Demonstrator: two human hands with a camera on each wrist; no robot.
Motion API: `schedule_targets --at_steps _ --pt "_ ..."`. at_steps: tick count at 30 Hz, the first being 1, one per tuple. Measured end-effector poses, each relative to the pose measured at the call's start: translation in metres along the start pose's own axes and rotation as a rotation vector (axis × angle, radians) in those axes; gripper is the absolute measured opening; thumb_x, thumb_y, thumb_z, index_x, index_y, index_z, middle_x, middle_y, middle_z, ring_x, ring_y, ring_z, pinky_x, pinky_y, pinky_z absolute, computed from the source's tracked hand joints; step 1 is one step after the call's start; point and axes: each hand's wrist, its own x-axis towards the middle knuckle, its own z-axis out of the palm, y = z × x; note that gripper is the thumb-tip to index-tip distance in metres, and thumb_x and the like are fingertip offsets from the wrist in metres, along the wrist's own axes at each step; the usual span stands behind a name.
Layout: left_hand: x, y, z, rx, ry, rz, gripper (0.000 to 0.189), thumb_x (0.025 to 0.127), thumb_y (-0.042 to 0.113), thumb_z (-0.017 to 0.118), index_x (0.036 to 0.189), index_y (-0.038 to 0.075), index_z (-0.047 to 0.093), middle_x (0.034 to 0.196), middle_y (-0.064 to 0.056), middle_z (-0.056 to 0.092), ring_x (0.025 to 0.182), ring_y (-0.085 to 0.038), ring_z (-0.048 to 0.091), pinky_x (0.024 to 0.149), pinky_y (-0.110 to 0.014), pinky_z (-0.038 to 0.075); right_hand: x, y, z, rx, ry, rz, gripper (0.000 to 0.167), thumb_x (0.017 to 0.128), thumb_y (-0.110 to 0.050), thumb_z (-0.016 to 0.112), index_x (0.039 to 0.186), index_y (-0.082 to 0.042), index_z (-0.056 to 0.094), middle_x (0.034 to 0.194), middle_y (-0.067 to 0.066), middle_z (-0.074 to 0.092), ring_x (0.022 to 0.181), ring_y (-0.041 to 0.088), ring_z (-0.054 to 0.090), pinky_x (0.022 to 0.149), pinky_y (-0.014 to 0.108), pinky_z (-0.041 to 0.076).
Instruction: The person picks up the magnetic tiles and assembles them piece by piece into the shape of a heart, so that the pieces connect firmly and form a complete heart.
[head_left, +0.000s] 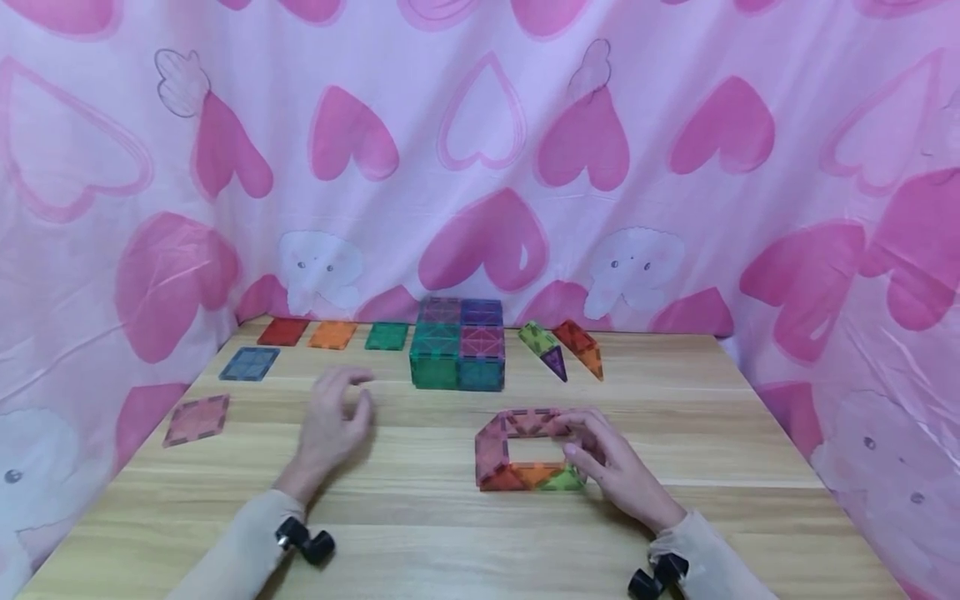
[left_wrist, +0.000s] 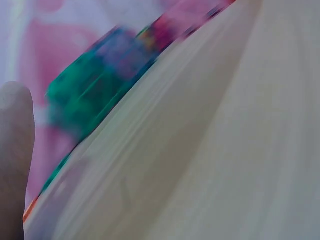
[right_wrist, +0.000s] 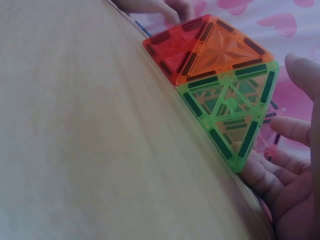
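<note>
A low ring of translucent magnetic tiles point(head_left: 492, 450) stands on the table, pink at the left and back. Along its front run red, orange and green triangular tiles point(right_wrist: 230, 102). My right hand point(head_left: 618, 471) is at the ring's right end, fingers loosely bent; in the right wrist view some fingertips reach the tiles there, while the thumb stays apart. My left hand point(head_left: 330, 417) hovers over the table left of the ring, fingers loosely curved and nothing held. Only a finger of it shows in the blurred left wrist view.
Behind stands a magnetic-tile box point(head_left: 457, 358) in green, blue and purple. Square tiles lie at the left: red point(head_left: 283, 332), orange point(head_left: 332, 335), green point(head_left: 387, 336), blue point(head_left: 250, 364) and pink point(head_left: 197, 420). Two joined triangle groups point(head_left: 543, 348) lie back right. A heart-patterned curtain point(head_left: 480, 233) encloses the table.
</note>
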Motion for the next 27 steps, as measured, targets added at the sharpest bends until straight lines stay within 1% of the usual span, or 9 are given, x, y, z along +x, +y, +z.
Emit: schedule_targets --at_steps 6,10,12,14,17,19,21,23,27 --pt "-0.016 -0.045 -0.071 0.171 0.122 -0.158 0.034 0.090 -0.002 0.068 0.125 -0.005 0.070 0.125 -0.024 0.070 0.127 -0.047 0.059 0.112 -0.058 0.039 0.001 -0.001 0.001 -0.003 -0.019 -0.011 0.040 0.115 -0.013 0.061 0.153 -0.023 0.058 0.145 0.010 0.058 0.095 0.018 0.066 0.077 0.030 0.056" --pt "-0.030 -0.062 -0.114 0.303 0.148 -0.346 0.042 0.090 0.008 0.069 0.130 -0.003 0.068 0.132 -0.030 0.062 0.131 -0.052 0.051 0.110 -0.066 0.034 0.001 -0.002 0.001 0.007 -0.035 -0.023 0.042 0.114 -0.012 0.062 0.154 -0.023 0.057 0.145 0.010 0.057 0.093 0.019 0.066 0.075 0.029 0.056" --pt "-0.037 -0.069 -0.131 0.363 0.130 -0.443 0.046 0.091 0.014 0.069 0.134 -0.003 0.066 0.138 -0.032 0.057 0.133 -0.055 0.046 0.110 -0.069 0.031 0.001 -0.001 0.001 0.007 -0.039 -0.035 0.042 0.114 -0.011 0.062 0.154 -0.022 0.057 0.145 0.010 0.057 0.092 0.019 0.066 0.074 0.030 0.056" --pt "-0.042 -0.075 -0.144 0.427 0.084 -0.526 0.053 0.092 0.021 0.070 0.138 -0.005 0.064 0.146 -0.035 0.050 0.137 -0.058 0.041 0.111 -0.071 0.029 0.001 -0.001 0.001 0.006 -0.040 -0.044 0.042 0.114 -0.011 0.063 0.154 -0.021 0.057 0.144 0.010 0.057 0.090 0.019 0.066 0.073 0.030 0.056" --pt "-0.046 -0.080 -0.154 0.502 -0.034 -0.626 0.063 0.095 0.030 0.068 0.144 -0.009 0.058 0.153 -0.042 0.040 0.141 -0.063 0.033 0.114 -0.075 0.025 0.000 -0.001 0.001 0.000 -0.033 -0.048 0.042 0.114 -0.012 0.064 0.154 -0.021 0.057 0.143 0.009 0.057 0.089 0.018 0.065 0.072 0.030 0.056" --pt "-0.047 -0.081 -0.157 0.538 -0.111 -0.671 0.067 0.097 0.034 0.065 0.145 -0.011 0.054 0.152 -0.047 0.036 0.139 -0.067 0.032 0.112 -0.078 0.025 0.000 -0.002 0.001 0.004 -0.033 -0.052 0.042 0.113 -0.012 0.064 0.154 -0.021 0.057 0.143 0.010 0.057 0.089 0.018 0.065 0.072 0.030 0.056" --pt "-0.048 -0.082 -0.158 0.551 -0.167 -0.686 0.067 0.098 0.036 0.064 0.145 -0.011 0.054 0.149 -0.050 0.035 0.136 -0.071 0.033 0.108 -0.080 0.027 0.000 -0.001 0.001 0.012 -0.039 -0.057 0.042 0.113 -0.011 0.064 0.154 -0.019 0.057 0.143 0.011 0.057 0.089 0.018 0.066 0.073 0.030 0.057" --pt "-0.049 -0.083 -0.156 0.540 -0.193 -0.647 0.063 0.100 0.036 0.064 0.143 -0.008 0.056 0.147 -0.049 0.040 0.130 -0.070 0.037 0.102 -0.079 0.030 0.000 -0.002 0.001 0.028 -0.050 -0.058 0.044 0.113 -0.010 0.065 0.154 -0.018 0.055 0.142 0.013 0.058 0.090 0.019 0.067 0.074 0.030 0.057" --pt "-0.049 -0.082 -0.148 0.420 -0.233 -0.438 0.057 0.098 0.031 0.076 0.142 -0.004 0.063 0.142 -0.041 0.055 0.127 -0.064 0.047 0.100 -0.076 0.037 -0.002 -0.003 0.000 0.071 -0.070 -0.006 0.047 0.111 -0.011 0.069 0.154 -0.014 0.050 0.124 0.015 0.069 0.087 0.019 0.068 0.074 0.029 0.057"
